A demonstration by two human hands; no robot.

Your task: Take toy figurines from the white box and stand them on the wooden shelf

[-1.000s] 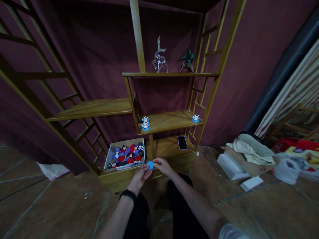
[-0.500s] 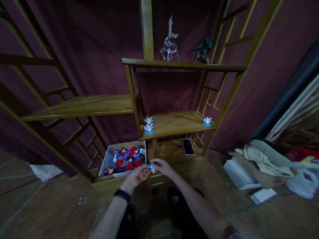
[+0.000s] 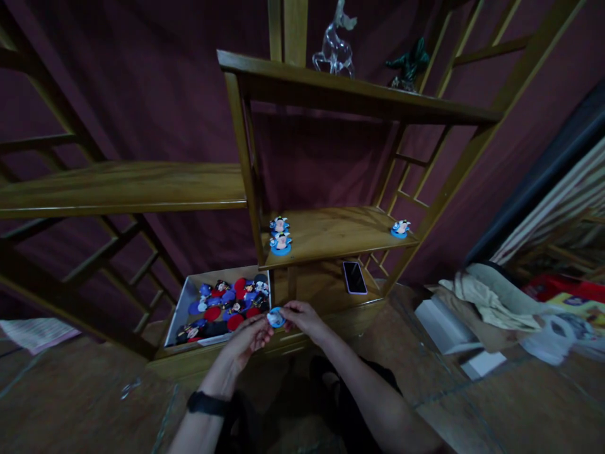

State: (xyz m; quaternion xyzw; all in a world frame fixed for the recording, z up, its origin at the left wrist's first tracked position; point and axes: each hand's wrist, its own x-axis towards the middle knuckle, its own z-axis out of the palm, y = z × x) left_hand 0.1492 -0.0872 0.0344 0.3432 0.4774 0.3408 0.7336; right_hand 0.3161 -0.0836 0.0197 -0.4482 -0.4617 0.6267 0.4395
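Both my hands meet in front of the lowest shelf and pinch a small figure on a blue round base (image 3: 275, 317). My left hand (image 3: 243, 342) holds it from the left, my right hand (image 3: 302, 318) from the right. Just behind it stands an open box (image 3: 185, 301) full of several similar figures with red, blue and black bases. On the middle shelf (image 3: 335, 236) two such figures (image 3: 280, 236) stand at the left end and one more figure (image 3: 399, 229) at the right end.
A phone (image 3: 354, 277) lies on the bottom shelf right of the box. A glass animal (image 3: 334, 47) and a green figurine (image 3: 409, 65) stand on the top shelf. Cloth, white boxes and bags (image 3: 477, 302) are piled on the floor at right. Paper (image 3: 33, 331) lies at left.
The view has moved closer to the shelf and tilted. My hands have turned the small figure between them, its blue base first facing me, now its upper side showing.
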